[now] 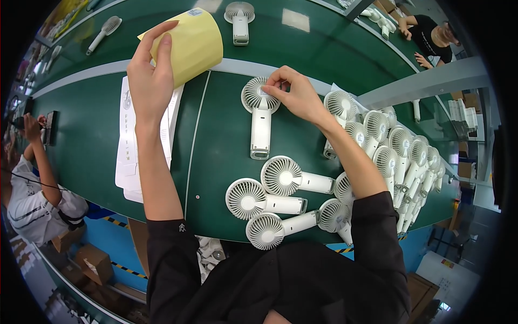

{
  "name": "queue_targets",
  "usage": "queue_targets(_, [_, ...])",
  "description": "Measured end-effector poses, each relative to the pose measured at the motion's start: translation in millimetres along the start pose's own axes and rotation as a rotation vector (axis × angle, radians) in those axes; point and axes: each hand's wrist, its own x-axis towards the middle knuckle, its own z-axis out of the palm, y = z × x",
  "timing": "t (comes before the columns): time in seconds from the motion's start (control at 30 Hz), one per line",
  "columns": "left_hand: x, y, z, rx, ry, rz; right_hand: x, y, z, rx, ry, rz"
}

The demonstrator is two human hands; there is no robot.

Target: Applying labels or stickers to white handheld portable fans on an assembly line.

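Note:
My left hand is closed on a curled yellow label sheet, raised over the bench's far divider. A small label is visible near the sheet's top edge. On the green bench in front of me lies a white handheld fan, head away from me and handle toward me. The fingers of my right hand are pinched together at the hub of that fan, on a small pale label. Nearer to me rest three more handheld fans, their handles pointing right.
Many handheld fans are heaped on the right, some with small labels on their hubs. Flat white cartons lie under my left forearm. Another fan stands beyond the grey divider. Co-workers sit at far left and far right.

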Motion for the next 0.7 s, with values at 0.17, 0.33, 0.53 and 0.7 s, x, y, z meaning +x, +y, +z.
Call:
queue_targets(0.17, [-1, -1, 1, -0.015, -0.005, 0.005, -2, 9, 9, -0.091, 0.058, -0.173])
queue_targets(0.33, [-2, 1, 4, -0.005, -0.018, 0.007, -4, 13, 11, -0.166, 0.048, -0.104])
queue_targets(0.53, [0, 6, 3, -0.014, -0.007, 0.005, 3, 15, 11, -0.165, 0.17, -0.06])
queue_targets(0.7, [2, 11, -5, -0.007, 0.021, -0.008, -37, -45, 31, -0.715, -0.079, 0.177])
